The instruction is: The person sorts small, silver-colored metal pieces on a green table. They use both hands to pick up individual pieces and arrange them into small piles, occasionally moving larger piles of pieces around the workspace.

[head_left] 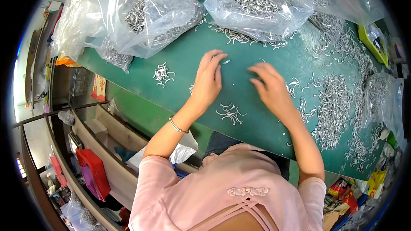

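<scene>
Over the middle of the green tabletop, my left hand (209, 77) has its fingers bent and the thumb apart from them. A tiny silvery piece (226, 61) shows just beside its fingertips; whether they touch is unclear. Across a short gap, my right hand (269, 86) is slightly blurred, thumb and fingers apart, with nothing visible in it. Between my forearms lies a small cluster of curved silvery metal pieces (231, 114). Another small pile of the curved pieces (162, 74) sits left of my left hand, and a few more show partly behind that wrist.
A large spread of curved pieces (332, 111) covers the table's right side. Clear plastic bags of them stand at the back, one at left (145, 21) and one at centre (259, 10). A yellow-green bin (373, 45) is far right. A red basket (92, 173) is lower left.
</scene>
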Motion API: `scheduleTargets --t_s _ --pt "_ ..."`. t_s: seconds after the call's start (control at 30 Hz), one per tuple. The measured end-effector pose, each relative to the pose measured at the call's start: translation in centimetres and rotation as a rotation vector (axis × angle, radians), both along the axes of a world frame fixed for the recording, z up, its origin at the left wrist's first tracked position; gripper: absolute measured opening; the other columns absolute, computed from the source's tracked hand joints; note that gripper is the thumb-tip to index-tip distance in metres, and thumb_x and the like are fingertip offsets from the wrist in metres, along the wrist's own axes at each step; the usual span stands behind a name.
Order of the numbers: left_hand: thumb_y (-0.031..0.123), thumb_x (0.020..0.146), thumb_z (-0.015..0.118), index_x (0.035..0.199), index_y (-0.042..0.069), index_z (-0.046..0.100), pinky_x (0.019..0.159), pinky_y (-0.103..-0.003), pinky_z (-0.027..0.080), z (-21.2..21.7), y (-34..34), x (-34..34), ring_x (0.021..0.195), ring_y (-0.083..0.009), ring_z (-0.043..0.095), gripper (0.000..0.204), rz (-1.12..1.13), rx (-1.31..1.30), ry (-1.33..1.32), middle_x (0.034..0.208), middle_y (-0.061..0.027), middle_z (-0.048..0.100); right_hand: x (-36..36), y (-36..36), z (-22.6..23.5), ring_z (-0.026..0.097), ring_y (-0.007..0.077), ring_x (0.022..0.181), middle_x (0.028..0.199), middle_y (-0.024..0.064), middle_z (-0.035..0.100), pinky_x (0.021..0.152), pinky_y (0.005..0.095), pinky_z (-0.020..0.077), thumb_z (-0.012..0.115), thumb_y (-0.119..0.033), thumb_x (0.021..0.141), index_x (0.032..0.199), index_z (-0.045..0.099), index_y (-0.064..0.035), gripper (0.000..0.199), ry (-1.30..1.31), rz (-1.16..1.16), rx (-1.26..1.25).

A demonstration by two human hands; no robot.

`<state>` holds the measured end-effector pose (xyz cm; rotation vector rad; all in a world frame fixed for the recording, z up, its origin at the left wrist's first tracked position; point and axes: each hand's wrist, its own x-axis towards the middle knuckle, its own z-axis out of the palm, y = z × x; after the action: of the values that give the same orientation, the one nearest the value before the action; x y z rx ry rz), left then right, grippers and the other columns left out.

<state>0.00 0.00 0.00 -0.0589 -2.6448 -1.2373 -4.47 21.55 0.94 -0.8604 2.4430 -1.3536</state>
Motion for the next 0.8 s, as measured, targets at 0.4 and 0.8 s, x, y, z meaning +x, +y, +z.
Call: scheduleTargets --t_s 0.4,0.8 --pt "0.003 0.082 0.065 0.097 0.003 0.061 0.083 -0.042 0.044 -2.4 5.3 -6.9 0.095 -0.0320 0.055 0.015 -0.385 -0.239 0.120 0.099 -0.0106 0.057 3.4 10.2 -0.6 0.052 0.0337 0.105 0.112 0.0139 0.055 0.089 0.0432 0.0419 0.071 -0.003 0.076 0.103 0.062 -0.0028 0.028 0.388 -0.298 0.421" --pt "0.001 0.084 0.064 0.094 0.003 0.062 0.080 -0.040 0.043 1.2 -1.5 3.9 0.091 -0.0320 0.056 0.011 0.034 -0.346 -0.011 0.095 -0.0117 0.059 -1.6 -0.6 -2.3 0.057 0.0353 0.091 0.090 0.0165 0.054 0.078 0.0451 0.0478 0.064 -0.002 0.082 0.093 0.057 -0.0003 0.013 0.337 -0.194 0.266"
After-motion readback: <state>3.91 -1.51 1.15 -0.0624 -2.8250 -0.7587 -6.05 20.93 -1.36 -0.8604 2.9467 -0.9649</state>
